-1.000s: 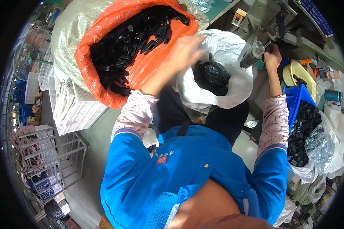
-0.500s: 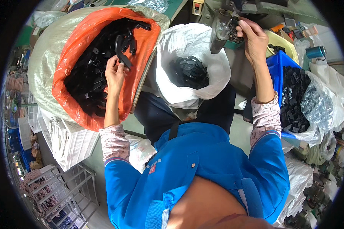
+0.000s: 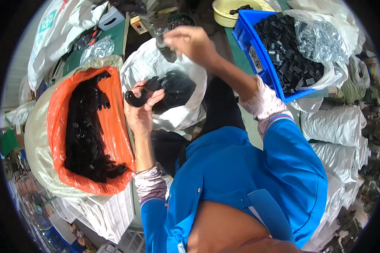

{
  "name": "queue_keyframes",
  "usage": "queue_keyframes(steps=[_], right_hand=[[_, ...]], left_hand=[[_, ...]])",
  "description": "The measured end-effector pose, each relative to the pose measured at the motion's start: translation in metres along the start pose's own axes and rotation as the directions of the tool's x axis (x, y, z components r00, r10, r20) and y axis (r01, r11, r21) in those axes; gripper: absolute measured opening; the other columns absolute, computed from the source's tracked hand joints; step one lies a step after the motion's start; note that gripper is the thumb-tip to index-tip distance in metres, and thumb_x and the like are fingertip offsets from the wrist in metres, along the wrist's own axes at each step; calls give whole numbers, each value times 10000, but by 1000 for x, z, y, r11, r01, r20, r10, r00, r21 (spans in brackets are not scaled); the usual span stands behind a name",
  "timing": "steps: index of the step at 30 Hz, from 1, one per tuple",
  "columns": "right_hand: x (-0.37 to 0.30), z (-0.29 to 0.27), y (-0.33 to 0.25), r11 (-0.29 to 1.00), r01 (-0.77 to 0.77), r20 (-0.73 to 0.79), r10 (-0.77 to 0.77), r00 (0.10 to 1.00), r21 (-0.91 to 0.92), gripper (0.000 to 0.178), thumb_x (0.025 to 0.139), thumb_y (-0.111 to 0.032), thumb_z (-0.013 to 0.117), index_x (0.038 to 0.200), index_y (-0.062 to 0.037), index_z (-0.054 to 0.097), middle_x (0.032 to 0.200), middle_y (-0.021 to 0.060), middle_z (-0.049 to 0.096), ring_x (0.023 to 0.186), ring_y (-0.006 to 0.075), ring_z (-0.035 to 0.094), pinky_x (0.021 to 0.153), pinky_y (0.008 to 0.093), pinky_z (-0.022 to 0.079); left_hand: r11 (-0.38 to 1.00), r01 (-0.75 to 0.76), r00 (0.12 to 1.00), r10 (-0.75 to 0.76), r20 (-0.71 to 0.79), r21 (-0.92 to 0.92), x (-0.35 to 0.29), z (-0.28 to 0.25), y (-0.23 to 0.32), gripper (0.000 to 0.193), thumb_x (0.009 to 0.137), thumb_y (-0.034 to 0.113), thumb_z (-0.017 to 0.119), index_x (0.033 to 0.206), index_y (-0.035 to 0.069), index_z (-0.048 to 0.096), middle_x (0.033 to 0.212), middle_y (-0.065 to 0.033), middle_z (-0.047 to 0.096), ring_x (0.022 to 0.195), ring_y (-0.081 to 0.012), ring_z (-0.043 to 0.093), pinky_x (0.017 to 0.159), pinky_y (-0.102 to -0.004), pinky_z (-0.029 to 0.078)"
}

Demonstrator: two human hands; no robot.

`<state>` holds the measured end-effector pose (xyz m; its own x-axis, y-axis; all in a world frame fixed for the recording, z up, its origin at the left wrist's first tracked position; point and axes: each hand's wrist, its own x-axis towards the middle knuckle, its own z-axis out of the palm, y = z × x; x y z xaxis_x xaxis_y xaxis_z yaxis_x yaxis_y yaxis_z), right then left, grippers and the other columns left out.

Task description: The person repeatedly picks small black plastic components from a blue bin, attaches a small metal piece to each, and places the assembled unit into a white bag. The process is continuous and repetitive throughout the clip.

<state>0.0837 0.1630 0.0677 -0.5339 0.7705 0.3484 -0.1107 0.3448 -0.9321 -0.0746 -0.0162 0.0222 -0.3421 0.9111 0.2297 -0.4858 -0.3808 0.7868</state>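
My left hand [image 3: 141,107] is closed around a curved black plastic piece [image 3: 136,99], held at the near left rim of a white sack [image 3: 133,63]. The piece's hooked end shows beside my fingers. Black plastic parts [image 3: 179,90] lie inside the sack, partly in shadow. My right hand [image 3: 192,44] is beside a metal machine part [image 3: 161,40] above the sack's far side. Motion blurs its fingers, so whether they hold anything does not show. To the left, an orange-lined sack [image 3: 118,139] holds a heap of similar black parts [image 3: 84,130].
On the right, a blue crate [image 3: 251,63] holds small black parts and a clear plastic bag [image 3: 321,38]. Behind it is a yellow basin [image 3: 223,14]. White wrapped bundles [image 3: 333,124] are stacked at the right. A white crate [image 3: 109,219] stands behind the orange-lined sack, toward the lower left.
The view has turned, shifting the sacks and crate leftward. My left hand has moved from the orange-lined sack to the white sack's rim with a curved black piece. My right hand remains near the machine.
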Motion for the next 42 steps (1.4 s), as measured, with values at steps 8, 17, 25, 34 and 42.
queue_keyframes(steps=[8,17,25,34,42], right_hand=[[-108,-8,-27,851,329,48,-340,939,-410,390,730,-204,770,1056,-76,596,972,120,567,849,277,591,691,330,514],[-161,-64,-29,895,167,-68,-214,975,-414,190,709,-10,749,880,-25,668,990,108,617,904,252,627,742,328,519],[-175,-205,-88,475,35,43,6,999,-879,445,674,94,627,1106,-14,619,1093,133,619,1038,301,556,909,355,447],[-188,-286,-82,520,-287,-90,372,924,-804,210,739,66,649,940,21,610,920,71,623,821,189,596,746,278,486],[-199,-190,-89,722,-493,-60,590,805,485,167,839,-83,669,989,-22,628,852,32,659,732,98,616,681,226,507]], left_hand=[[928,116,981,-163,108,354,13,80,-50,291,899,17,564,1181,25,494,1135,-88,553,868,-116,598,706,-237,507],[655,630,756,-640,136,-417,33,113,-94,297,901,90,566,1164,-23,487,1123,-149,578,1046,-245,572,959,-382,455],[660,643,757,-626,188,-389,43,154,-109,263,817,55,617,1068,62,541,824,-16,542,701,-118,507,582,-255,378],[800,596,761,-589,272,67,33,199,-130,361,768,55,702,1109,3,596,819,-11,597,596,-80,531,523,-218,397],[906,379,752,-421,507,190,10,221,-138,402,760,70,760,1123,11,598,991,-53,643,861,-96,594,753,-236,492]])
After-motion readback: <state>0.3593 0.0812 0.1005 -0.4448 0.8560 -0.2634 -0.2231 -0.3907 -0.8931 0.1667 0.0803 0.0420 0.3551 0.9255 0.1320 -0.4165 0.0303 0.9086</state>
